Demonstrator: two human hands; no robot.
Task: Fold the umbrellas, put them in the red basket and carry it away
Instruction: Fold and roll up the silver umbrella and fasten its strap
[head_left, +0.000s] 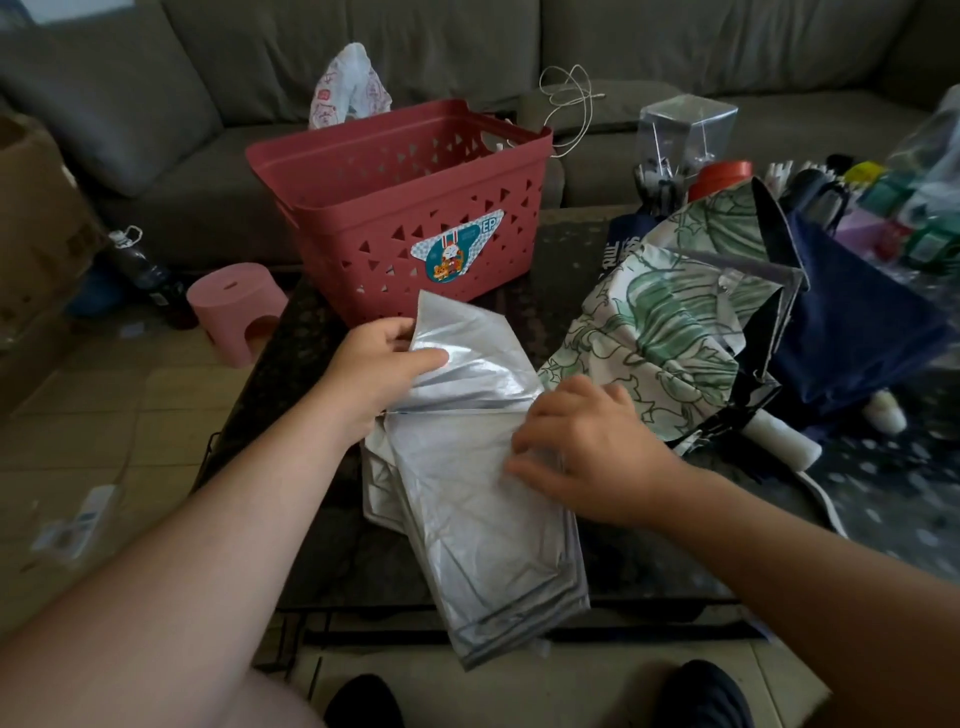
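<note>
The silver umbrella lies collapsed on the dark worktop, its canopy spread in flat crinkled panels that run from the near edge up toward the red basket; the left hand pinches the far flap of the fabric between thumb and fingers, while the right hand rests on the middle of the canopy with its fingers curled into the folds, gripping the cloth; the 2 hands sit close together on the same umbrella. The basket stands just beyond the left hand, plastic with triangular cut-outs and a sticker on its front wall, and I cannot see anything lying in it. Just right of the right hand is a leaf-print umbrella, half collapsed, cream with green leaves, its pale handle pointing toward the near right; behind it lies a navy umbrella, crowding that side of the worktop together with a clear box and small clutter. A pink stool stands on the tiled floor at the left; a grey-green sofa runs along the back.
</note>
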